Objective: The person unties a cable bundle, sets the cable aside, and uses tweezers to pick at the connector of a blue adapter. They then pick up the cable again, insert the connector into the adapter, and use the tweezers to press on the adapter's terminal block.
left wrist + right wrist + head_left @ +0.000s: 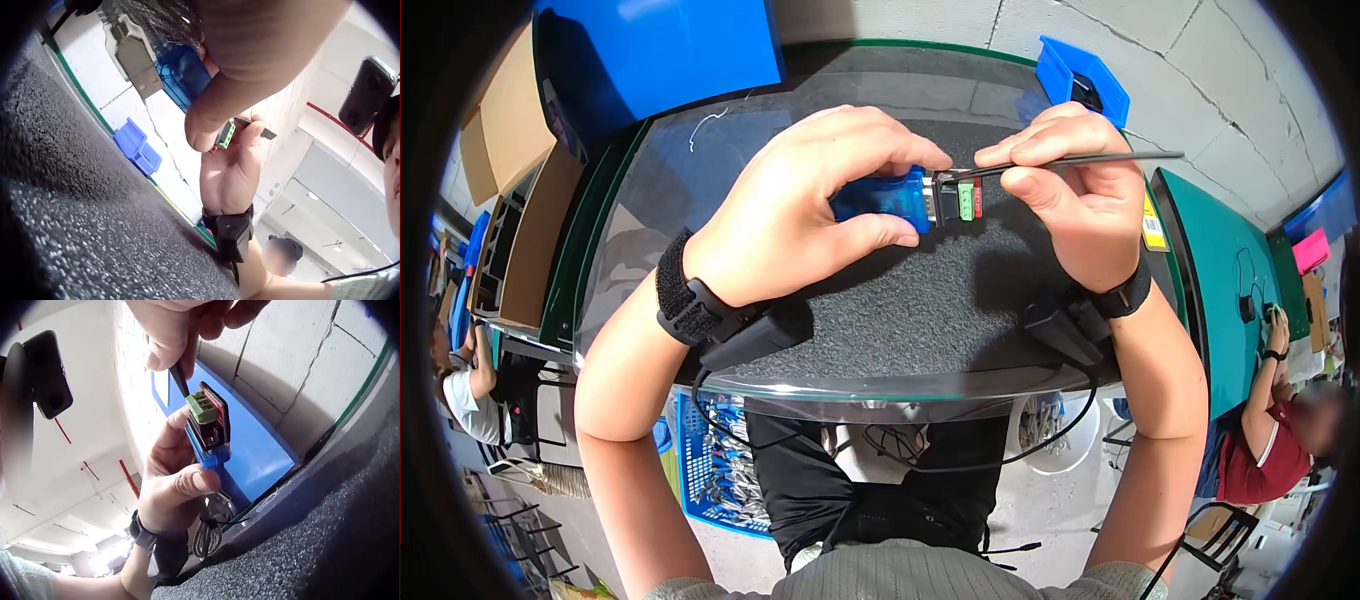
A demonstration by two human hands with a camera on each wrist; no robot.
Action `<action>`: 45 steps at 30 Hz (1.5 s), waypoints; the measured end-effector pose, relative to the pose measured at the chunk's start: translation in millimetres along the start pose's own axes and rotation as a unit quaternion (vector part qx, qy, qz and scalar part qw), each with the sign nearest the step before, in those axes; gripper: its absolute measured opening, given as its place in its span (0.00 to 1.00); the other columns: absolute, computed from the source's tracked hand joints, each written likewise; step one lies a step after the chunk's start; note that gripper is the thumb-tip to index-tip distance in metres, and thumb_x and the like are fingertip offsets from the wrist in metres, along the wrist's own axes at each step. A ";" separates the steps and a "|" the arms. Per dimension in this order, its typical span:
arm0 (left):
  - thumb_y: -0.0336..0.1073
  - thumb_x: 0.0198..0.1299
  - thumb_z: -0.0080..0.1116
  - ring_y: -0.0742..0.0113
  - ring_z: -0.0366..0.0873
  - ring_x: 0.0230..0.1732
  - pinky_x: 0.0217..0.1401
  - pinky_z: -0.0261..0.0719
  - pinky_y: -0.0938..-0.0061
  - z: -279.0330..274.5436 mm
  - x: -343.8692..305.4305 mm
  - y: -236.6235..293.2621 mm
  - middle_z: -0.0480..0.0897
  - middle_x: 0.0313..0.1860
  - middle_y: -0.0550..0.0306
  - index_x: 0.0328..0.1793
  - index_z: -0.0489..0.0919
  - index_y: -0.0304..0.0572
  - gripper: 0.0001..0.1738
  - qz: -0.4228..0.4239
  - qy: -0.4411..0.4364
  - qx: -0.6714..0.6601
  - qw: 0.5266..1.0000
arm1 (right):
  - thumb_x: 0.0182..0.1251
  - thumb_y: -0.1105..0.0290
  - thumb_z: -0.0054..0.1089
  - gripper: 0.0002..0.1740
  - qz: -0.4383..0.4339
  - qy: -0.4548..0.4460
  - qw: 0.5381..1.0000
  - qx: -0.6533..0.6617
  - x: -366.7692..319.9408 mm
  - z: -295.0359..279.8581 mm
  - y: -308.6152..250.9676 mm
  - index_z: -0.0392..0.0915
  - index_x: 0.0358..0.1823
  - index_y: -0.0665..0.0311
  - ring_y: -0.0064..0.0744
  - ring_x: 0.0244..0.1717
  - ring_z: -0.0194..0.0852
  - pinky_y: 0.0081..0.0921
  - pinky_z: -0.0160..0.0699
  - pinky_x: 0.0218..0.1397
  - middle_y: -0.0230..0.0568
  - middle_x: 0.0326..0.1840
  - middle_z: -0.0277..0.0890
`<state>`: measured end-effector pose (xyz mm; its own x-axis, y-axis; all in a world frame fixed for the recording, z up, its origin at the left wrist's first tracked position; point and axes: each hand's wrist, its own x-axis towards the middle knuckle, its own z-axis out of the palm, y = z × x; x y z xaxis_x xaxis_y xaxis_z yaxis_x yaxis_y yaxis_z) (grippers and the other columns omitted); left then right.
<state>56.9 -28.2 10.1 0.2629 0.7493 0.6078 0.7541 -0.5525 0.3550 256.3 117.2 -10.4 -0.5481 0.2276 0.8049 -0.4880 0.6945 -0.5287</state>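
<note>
My left hand [790, 205] grips a translucent blue serial adapter [875, 200] between thumb and fingers, above the dark mat. At the adapter's right end sits a black connector board with a green terminal block [967, 200] and a red strip. In the left wrist view a metal USB plug [134, 62] hangs by the adapter, and the right wrist view shows its bundled grey cable [206, 540]. My right hand [1085, 195] pinches slim dark tweezers [1115, 158]; their tip reaches the upper edge of the connector, beside the terminal block.
A large blue panel [665, 45] stands at the back left, with a cardboard box [530, 230] beside it. At the back right is a small blue bin [1085, 85]. A blue basket [725, 480] of cables and a white bucket [1065, 440] stand below the table. People sit at both sides.
</note>
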 end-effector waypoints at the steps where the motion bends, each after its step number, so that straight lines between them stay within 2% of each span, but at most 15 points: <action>1: 0.32 0.42 0.77 0.59 0.80 0.43 0.49 0.78 0.68 -0.4 0.0 0.0 0.84 0.44 0.53 0.53 0.82 0.39 0.28 -0.008 -0.002 -0.015 1.000 | 0.58 0.77 0.72 0.09 -0.013 0.002 1.000 0.001 0.0 -0.2 0.5 0.82 0.39 0.65 0.29 0.41 0.82 0.23 0.79 0.44 0.40 0.40 0.84; 2: 0.32 0.42 0.77 0.59 0.80 0.43 0.49 0.78 0.68 -0.2 -0.3 -0.7 0.84 0.44 0.53 0.53 0.82 0.39 0.28 -0.008 -0.002 -0.015 1.000 | 0.58 0.77 0.72 0.09 -0.014 0.001 1.000 0.001 2.9 -2.2 -0.8 0.82 0.39 0.65 0.29 0.41 0.82 0.23 0.79 0.44 0.40 0.40 0.84; 4: 0.33 0.43 0.77 0.60 0.80 0.44 0.50 0.78 0.69 0.2 -1.0 -2.9 0.84 0.44 0.53 0.53 0.82 0.38 0.28 -0.027 0.016 -0.065 0.997 | 0.58 0.78 0.72 0.09 -0.116 -0.056 0.987 -0.094 10.6 -6.8 -4.5 0.81 0.38 0.64 0.30 0.41 0.82 0.24 0.79 0.45 0.41 0.40 0.85; 5: 0.33 0.43 0.77 0.60 0.80 0.44 0.50 0.78 0.69 -0.5 -0.9 -2.7 0.84 0.44 0.53 0.53 0.82 0.38 0.28 -0.027 0.017 -0.064 0.997 | 0.58 0.78 0.72 0.09 -0.116 -0.057 0.987 -0.093 9.8 -5.9 -4.2 0.81 0.38 0.64 0.30 0.41 0.82 0.24 0.79 0.45 0.41 0.40 0.85; 7: 0.34 0.43 0.78 0.60 0.80 0.45 0.50 0.78 0.69 -1.4 -0.3 -1.8 0.84 0.45 0.53 0.53 0.82 0.38 0.28 -0.017 0.009 -0.062 0.998 | 0.57 0.79 0.72 0.10 -0.062 -0.035 0.997 -0.030 6.0 -3.4 -2.2 0.80 0.39 0.62 0.31 0.40 0.82 0.25 0.77 0.46 0.41 0.40 0.86; 17: 0.36 0.44 0.78 0.60 0.80 0.45 0.51 0.78 0.69 -1.5 -1.2 -4.3 0.84 0.45 0.53 0.54 0.82 0.38 0.28 -0.005 0.007 -0.064 0.998 | 0.58 0.76 0.72 0.10 -0.065 -0.060 0.995 -0.053 6.9 -5.7 0.6 0.80 0.38 0.61 0.31 0.42 0.82 0.28 0.73 0.50 0.40 0.42 0.87; 20: 0.36 0.44 0.78 0.61 0.80 0.45 0.51 0.78 0.70 -1.5 -1.1 -4.0 0.84 0.46 0.53 0.54 0.82 0.38 0.29 -0.011 0.006 -0.060 0.998 | 0.58 0.77 0.72 0.09 -0.045 -0.046 0.997 -0.042 4.9 -5.3 1.1 0.80 0.38 0.62 0.32 0.43 0.82 0.28 0.74 0.51 0.41 0.41 0.87; 22: 0.35 0.44 0.78 0.62 0.80 0.44 0.51 0.78 0.70 -2.3 -0.8 -3.2 0.84 0.45 0.54 0.54 0.82 0.39 0.28 -0.019 0.010 -0.061 0.998 | 0.59 0.79 0.71 0.09 -0.006 -0.010 1.000 0.020 4.9 -5.4 -1.6 0.79 0.37 0.63 0.32 0.44 0.82 0.28 0.76 0.51 0.42 0.41 0.85; 26: 0.32 0.44 0.77 0.63 0.79 0.44 0.50 0.77 0.70 -1.7 -1.5 -1.5 0.84 0.45 0.55 0.54 0.82 0.39 0.28 -0.048 0.030 -0.071 0.996 | 0.58 0.80 0.70 0.08 -0.014 0.036 0.998 0.057 8.6 -10.3 -5.5 0.79 0.37 0.64 0.33 0.45 0.81 0.27 0.77 0.52 0.43 0.41 0.84; 31: 0.30 0.44 0.76 0.63 0.79 0.44 0.49 0.77 0.70 -3.5 -0.9 0.7 0.83 0.44 0.55 0.55 0.82 0.39 0.27 -0.031 0.020 -0.044 0.998 | 0.56 0.79 0.72 0.10 -0.070 -0.005 0.994 -0.084 10.9 -15.6 -7.8 0.80 0.35 0.61 0.29 0.42 0.79 0.27 0.75 0.49 0.38 0.39 0.86; 38: 0.31 0.44 0.76 0.63 0.79 0.43 0.47 0.78 0.71 -2.0 -1.1 -0.8 0.83 0.44 0.55 0.55 0.82 0.39 0.28 -0.016 0.021 -0.029 0.999 | 0.54 0.78 0.73 0.10 -0.046 0.001 0.994 -0.100 8.9 -11.8 -8.4 0.80 0.35 0.60 0.28 0.41 0.78 0.27 0.74 0.48 0.36 0.38 0.87; 45: 0.31 0.44 0.76 0.64 0.79 0.42 0.46 0.78 0.72 -1.5 -1.8 -1.7 0.82 0.43 0.55 0.55 0.83 0.40 0.27 -0.008 0.028 -0.018 0.999 | 0.54 0.76 0.75 0.11 -0.066 -0.006 0.988 -0.142 9.5 -11.3 -8.3 0.80 0.35 0.60 0.30 0.40 0.79 0.27 0.74 0.47 0.35 0.37 0.87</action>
<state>54.2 -29.1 9.5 0.2167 0.7365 0.6408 0.7354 -0.5548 0.3891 262.9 121.3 4.8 -0.5014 0.1150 0.8576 -0.3461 0.8818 -0.3206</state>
